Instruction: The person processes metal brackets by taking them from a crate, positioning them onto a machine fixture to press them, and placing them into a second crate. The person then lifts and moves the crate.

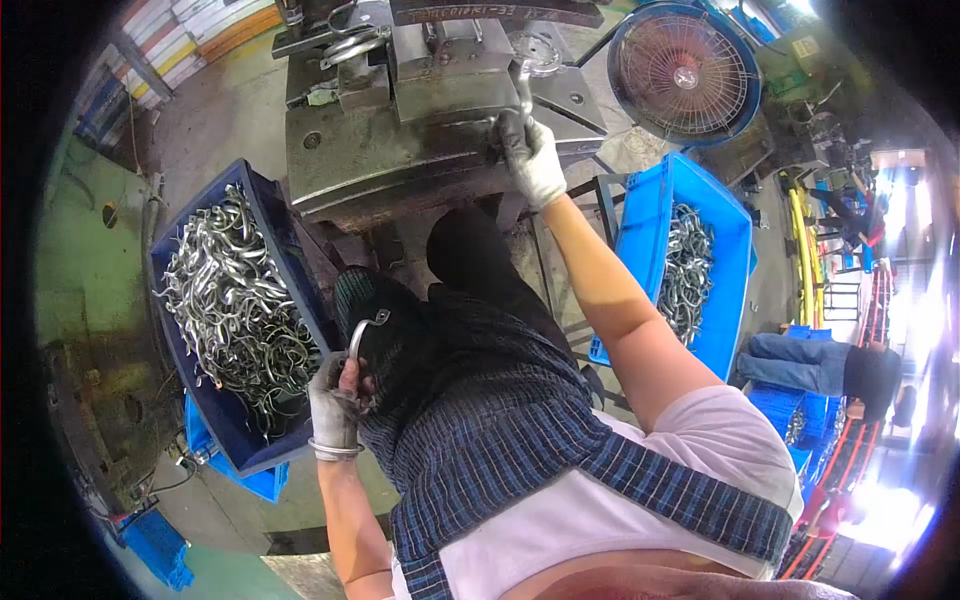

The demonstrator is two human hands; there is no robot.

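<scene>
A curved metal piece (359, 336) with a flattened, holed end rises from my left hand (337, 402), whose gloved fingers are closed round its lower part above my lap. My right hand (531, 160), in a white glove with dark fingertips, is closed on another bent metal piece (525, 90) at the front right of the press die (455, 90). The press bed (370, 160) lies just below and left of that hand. At the left, a dark blue bin (300, 290) holds many curved metal pieces (230, 270).
A blue bin (737, 250) with more metal pieces stands at the right, beyond my right forearm. A large round fan (685, 77) is at the upper right. Another person (800, 362) in jeans is at the far right, near blue crates (815, 430).
</scene>
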